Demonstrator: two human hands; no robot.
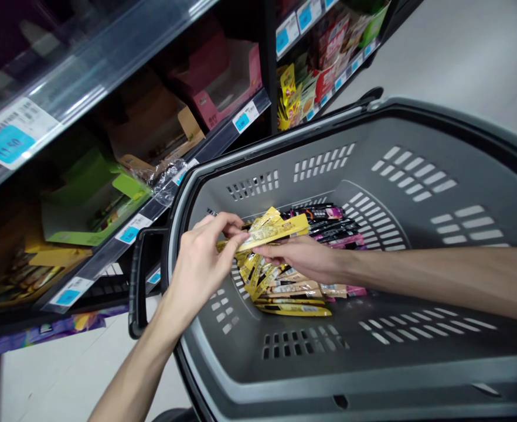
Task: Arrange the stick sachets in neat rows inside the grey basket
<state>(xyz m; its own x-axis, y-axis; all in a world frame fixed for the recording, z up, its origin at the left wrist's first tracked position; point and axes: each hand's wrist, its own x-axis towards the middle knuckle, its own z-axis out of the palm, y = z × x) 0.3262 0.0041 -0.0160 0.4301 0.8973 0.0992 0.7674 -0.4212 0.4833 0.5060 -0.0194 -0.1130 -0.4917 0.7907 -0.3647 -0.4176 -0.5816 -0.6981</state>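
Both my hands reach into a grey plastic shopping basket (417,363). My left hand (203,258) pinches one end of a bunch of long yellow snack packets (276,230). My right hand (302,258) grips the same bunch from below, fingers curled round it. Under the hands lies a pile of more yellow and tan packets (291,296) on the basket floor. Behind them sit several dark and pink packets (335,225).
Store shelves (162,196) with blue price tags stand to the left, holding green, brown and pink display cartons. More yellow packets (288,97) hang on a farther shelf. The basket's black handle (138,281) is by the shelf. Pale floor shows beyond and below.
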